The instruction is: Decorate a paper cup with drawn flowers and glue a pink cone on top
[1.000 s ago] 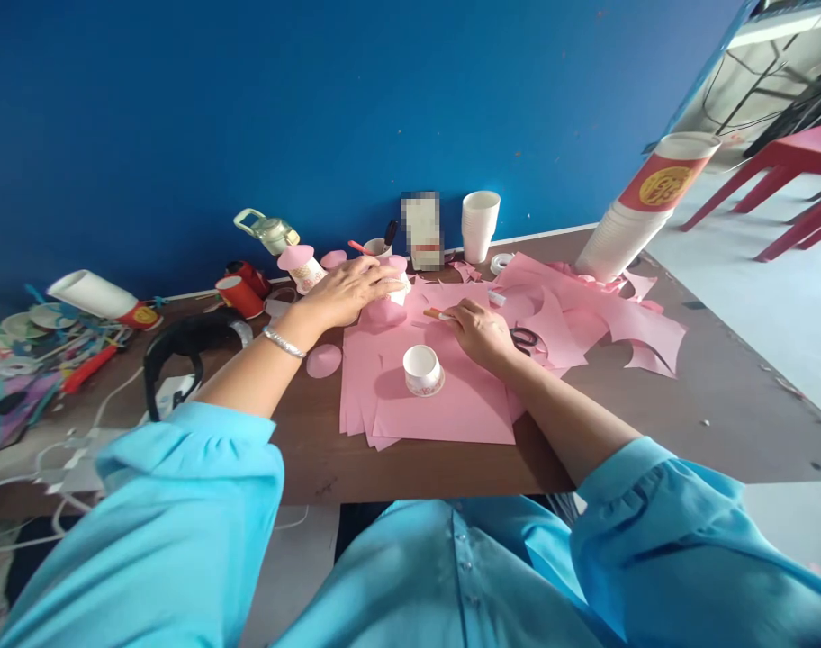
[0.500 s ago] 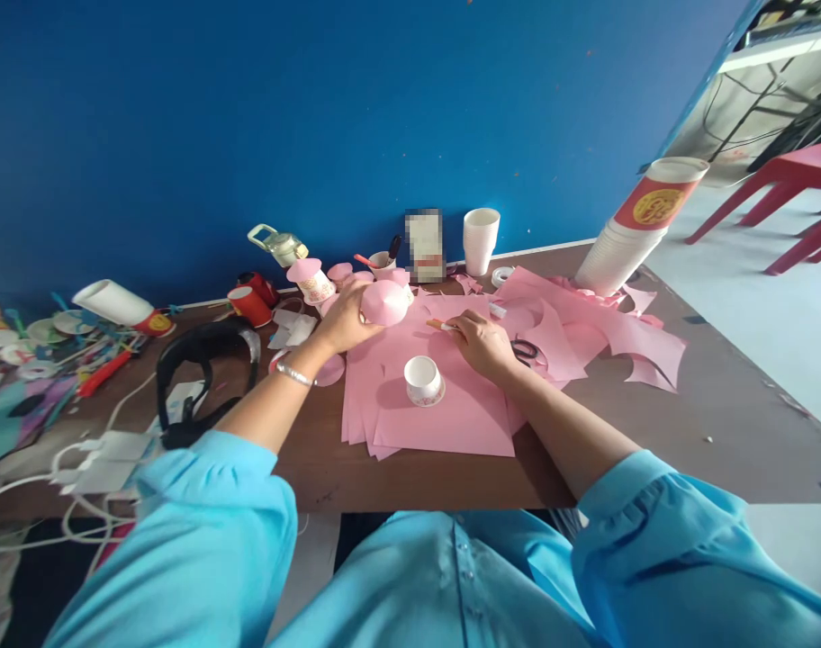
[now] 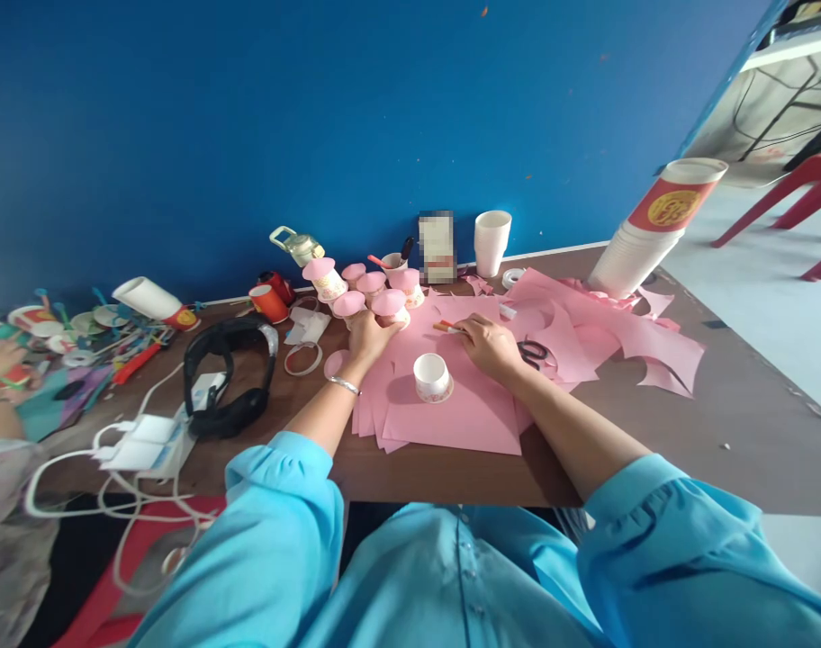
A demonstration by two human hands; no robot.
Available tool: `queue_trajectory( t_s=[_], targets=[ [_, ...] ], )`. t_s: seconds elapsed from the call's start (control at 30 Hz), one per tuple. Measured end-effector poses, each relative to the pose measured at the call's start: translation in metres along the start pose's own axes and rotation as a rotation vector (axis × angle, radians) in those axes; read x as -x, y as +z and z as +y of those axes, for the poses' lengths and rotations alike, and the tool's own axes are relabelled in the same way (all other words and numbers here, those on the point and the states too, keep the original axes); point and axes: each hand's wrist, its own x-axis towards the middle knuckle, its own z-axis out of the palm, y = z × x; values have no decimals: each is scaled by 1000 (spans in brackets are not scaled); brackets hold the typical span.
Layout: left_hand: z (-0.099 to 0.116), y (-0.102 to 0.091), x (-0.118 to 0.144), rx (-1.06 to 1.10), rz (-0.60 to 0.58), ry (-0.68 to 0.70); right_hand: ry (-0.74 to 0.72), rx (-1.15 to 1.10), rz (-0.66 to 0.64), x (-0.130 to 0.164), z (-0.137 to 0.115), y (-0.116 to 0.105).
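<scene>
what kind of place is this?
Likely a craft worktable in a classroom or workshop: pink paper sheets and scissors on the table, paper-topped cups, a tall cup stack.

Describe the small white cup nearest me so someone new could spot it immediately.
Find the stack of pink paper sheets at the table's near edge. The cup stands alone on them, open mouth up, just nearer than the right hand. Unlike the cups behind, it has no pink cap.

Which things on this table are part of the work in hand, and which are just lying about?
In hand:
left hand on pink-topped cup
right hand holding pencil
upturned cup
pink paper

Lying about:
headphones
scissors
cup stack
</scene>
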Motion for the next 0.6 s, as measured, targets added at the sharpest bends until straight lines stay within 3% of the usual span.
queue_trajectory(
  t_s=[0.23,0.6],
  targets=[
    [1,-1,6,-92,86,-73,-6,-3,-8,0,0,1],
    [-5,-9,16,-84,9,-80,-27,7,-10,0,2,3]
  ],
)
